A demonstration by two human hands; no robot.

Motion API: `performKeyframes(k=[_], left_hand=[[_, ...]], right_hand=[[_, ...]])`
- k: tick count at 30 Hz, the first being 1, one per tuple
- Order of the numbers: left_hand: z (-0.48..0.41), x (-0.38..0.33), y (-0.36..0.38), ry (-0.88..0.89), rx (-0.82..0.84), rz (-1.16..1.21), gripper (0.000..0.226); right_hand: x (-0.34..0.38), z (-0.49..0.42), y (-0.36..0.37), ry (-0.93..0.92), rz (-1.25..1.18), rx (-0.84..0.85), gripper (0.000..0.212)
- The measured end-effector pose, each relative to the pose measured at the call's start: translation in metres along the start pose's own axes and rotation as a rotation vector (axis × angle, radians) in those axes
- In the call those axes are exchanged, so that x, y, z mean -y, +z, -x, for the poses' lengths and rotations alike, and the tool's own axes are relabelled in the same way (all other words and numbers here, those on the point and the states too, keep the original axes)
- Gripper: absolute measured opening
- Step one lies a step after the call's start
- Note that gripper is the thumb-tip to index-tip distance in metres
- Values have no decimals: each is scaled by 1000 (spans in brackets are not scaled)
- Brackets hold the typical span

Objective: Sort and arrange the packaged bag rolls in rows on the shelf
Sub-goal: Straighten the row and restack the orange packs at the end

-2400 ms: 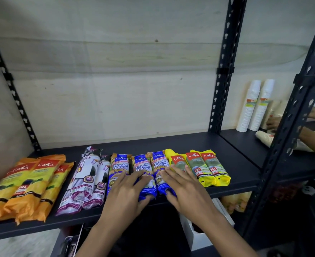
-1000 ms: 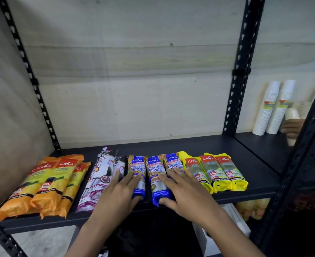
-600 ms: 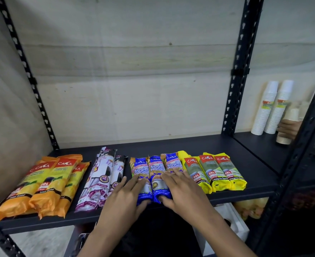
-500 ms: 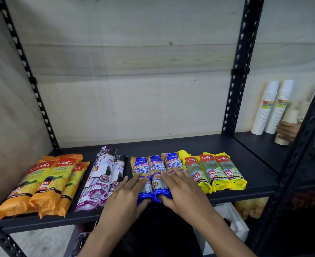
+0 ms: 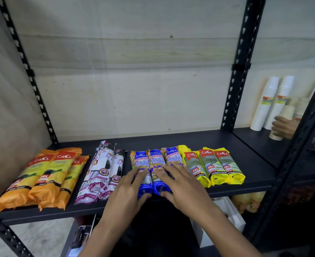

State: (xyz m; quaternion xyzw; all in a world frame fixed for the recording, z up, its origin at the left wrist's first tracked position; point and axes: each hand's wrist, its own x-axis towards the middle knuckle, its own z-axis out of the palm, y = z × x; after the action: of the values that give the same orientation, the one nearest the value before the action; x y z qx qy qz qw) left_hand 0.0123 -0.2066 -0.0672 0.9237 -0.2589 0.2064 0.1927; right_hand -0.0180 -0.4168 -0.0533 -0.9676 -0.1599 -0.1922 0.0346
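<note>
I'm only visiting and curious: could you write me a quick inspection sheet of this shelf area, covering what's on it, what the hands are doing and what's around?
Surface: dark shelf, bare along the back.
Job's things: four groups side by side along the front, left to right: orange packs, white-and-purple packs, three blue packs, yellow packs.
Clutter: white box below the shelf.
Hands: left hand and right hand lie flat, fingers spread, on the blue packs, thumbs at the near ends.
Cables: nothing seen.
Surroundings: pale wall behind; black slotted posts; on the next shelf to the right, two stacks of white cups and another person's hand on a beige cup.
</note>
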Motion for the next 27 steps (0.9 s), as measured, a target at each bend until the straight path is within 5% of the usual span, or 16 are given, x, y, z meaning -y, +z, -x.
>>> performKeyframes(k=[13, 27], left_hand=[[2, 4, 5, 25, -12, 75, 70], [8, 5, -7, 67, 41, 132, 80]], right_hand=[[2, 1, 4, 0, -27, -7, 74], [3, 0, -25, 71, -196, 193, 78]])
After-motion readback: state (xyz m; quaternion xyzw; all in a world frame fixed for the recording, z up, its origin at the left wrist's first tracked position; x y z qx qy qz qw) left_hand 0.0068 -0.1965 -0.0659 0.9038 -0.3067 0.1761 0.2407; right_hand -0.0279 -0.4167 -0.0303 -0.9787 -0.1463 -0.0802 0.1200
